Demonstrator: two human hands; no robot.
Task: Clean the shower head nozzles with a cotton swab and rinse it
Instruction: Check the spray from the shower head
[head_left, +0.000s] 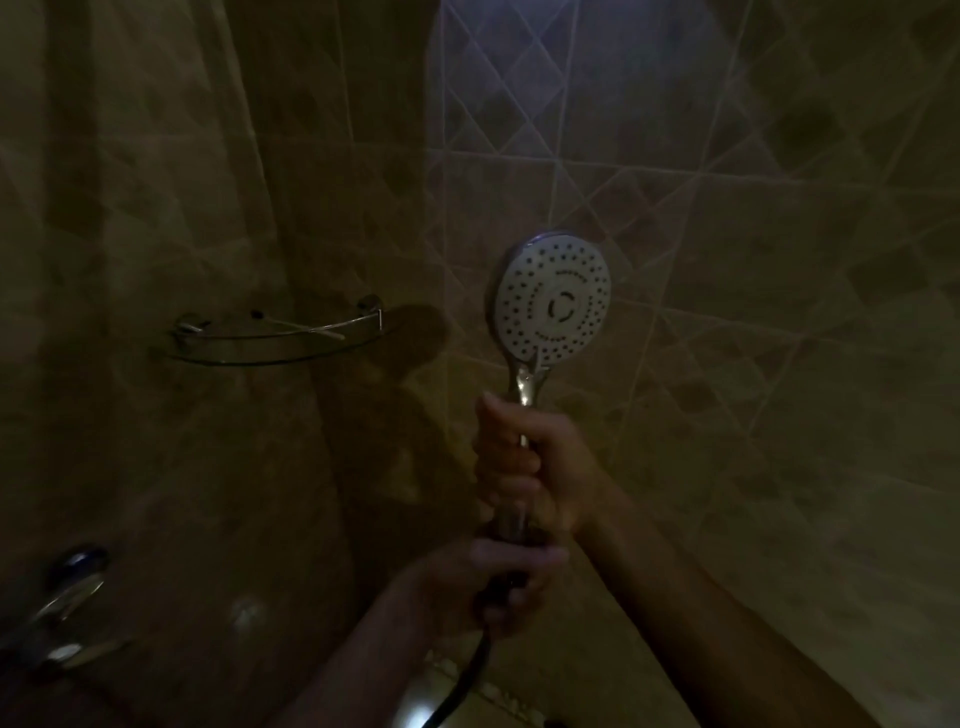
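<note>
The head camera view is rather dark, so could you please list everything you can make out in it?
shower head: one, white face with dark nozzles and a chrome handle, held upright at centre with its face towards the camera
hose: one, dark, hanging from the handle's lower end, bottom centre
glass shelf: one, clear with a chrome rail, in the wall corner left of the shower head
cotton swab: one plainly seen, pale, lying on the shelf
tap fitting: chrome, blurred, lower left; count unclear
tiled wall: beige-brown, diamond pattern, all around
right hand: grips the handle, upper
left hand: grips the handle's lower end, below the right
</note>
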